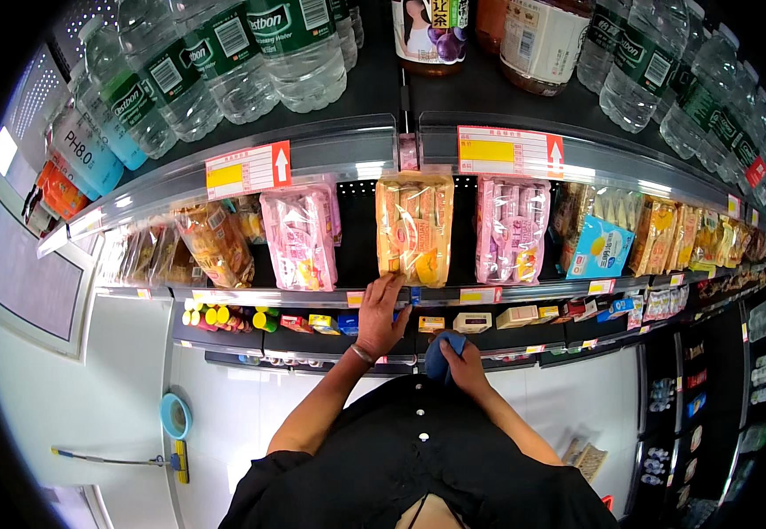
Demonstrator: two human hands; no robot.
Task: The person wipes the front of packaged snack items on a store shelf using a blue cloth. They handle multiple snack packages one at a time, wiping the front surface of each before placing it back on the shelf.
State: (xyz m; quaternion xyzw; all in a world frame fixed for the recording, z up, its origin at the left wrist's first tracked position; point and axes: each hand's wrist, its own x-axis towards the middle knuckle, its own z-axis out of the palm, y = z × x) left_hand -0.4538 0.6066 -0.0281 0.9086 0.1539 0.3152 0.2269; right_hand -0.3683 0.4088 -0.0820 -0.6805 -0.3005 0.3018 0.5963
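My left hand reaches up to the shelf, its fingertips against the lower left corner of a yellow-orange bread package. Its thumb stands away from the fingers, and a bracelet circles the wrist. A bunched blue cloth is in my right hand, held close to my body below the shelf edge. On either side of the orange package stand pink bread packages: one to the left and one to the right, with dark shelf surface between them.
Above, a shelf with a clear front lip carries water bottles and tea bottles. Small boxes line the shelf beneath. A blue packet leans at the right. On the floor at left are a blue basin and a mop.
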